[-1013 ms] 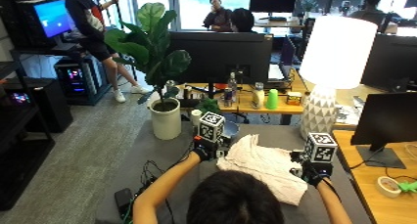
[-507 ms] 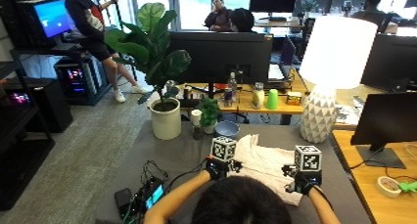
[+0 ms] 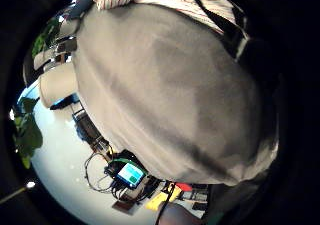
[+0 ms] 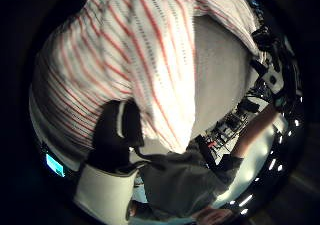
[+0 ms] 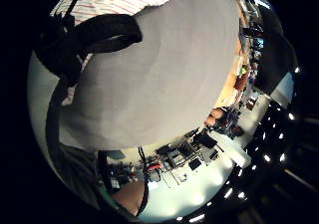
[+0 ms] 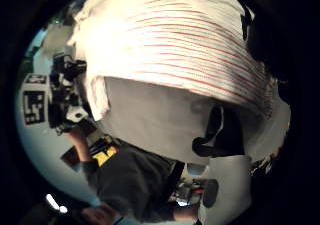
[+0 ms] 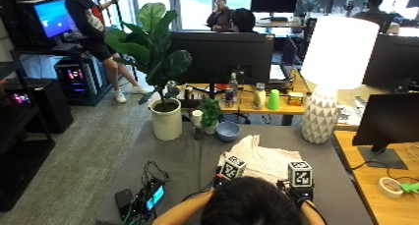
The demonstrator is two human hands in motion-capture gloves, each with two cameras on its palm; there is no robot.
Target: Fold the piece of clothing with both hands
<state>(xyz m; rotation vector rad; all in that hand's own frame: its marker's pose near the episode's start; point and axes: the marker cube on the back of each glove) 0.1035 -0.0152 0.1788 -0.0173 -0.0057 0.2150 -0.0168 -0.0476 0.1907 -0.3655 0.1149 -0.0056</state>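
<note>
A white garment with thin red stripes (image 7: pixel 262 158) lies crumpled on the grey table (image 7: pixel 190 156), just beyond my head. My left hand (image 7: pixel 219 181) and right hand (image 7: pixel 298 191) sit at its near edge, largely hidden by my head. In the left thumb side view, the left thumb (image 4: pixel 112 130) pinches the striped cloth (image 4: pixel 150 50), which drapes over the palm. On the right, a thumb (image 6: pixel 220 135) pinches the cloth's edge (image 6: pixel 175 40) the same way. Both little finger side views show bare tabletop (image 3: pixel 165 95) (image 5: pixel 159 74) below the hands.
Behind the garment stand a blue bowl (image 7: pixel 227 130), a small potted plant (image 7: pixel 209 114) and a large plant in a white pot (image 7: pixel 165 122). A white lamp (image 7: pixel 320 112) stands far right. A device with a lit screen and cables (image 7: pixel 147 195) lies at the near left.
Both hands have come back from the garment's sides toward my body and closer together, bringing its near edge with them. The garment now looks more bunched.
</note>
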